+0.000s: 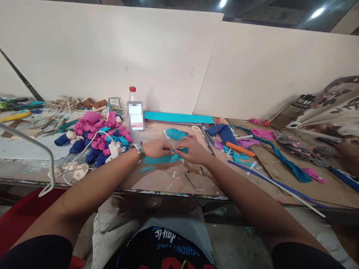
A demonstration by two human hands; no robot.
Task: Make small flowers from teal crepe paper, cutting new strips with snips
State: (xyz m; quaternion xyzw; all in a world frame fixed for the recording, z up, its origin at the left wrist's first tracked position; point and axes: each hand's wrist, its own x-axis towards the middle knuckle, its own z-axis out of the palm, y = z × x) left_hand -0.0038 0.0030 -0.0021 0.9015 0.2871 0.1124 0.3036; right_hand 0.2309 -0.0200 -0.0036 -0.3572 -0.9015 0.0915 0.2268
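Near the table's middle, my left hand (158,148) and my right hand (191,149) come together over a turquoise strip (161,160), likely paper or thin fabric. The fingertips of both hands pinch a piece of the turquoise material between them; its exact shape is partly covered by the fingers. Part of the strip lies flat on the table below my left hand. Just beyond my hands rests a turquoise bundle (175,133). A small turquoise scrap (147,169) lies nearer the table edge.
A pile of pink and navy bundles (97,134) sits left, beside a red-capped bottle (132,98). A white cable (81,157) loops across the front. Rightward lie an orange tool (240,149), a long white stick (291,192) and a cardboard sheet (269,160). Another person's hand (349,147) shows far right.
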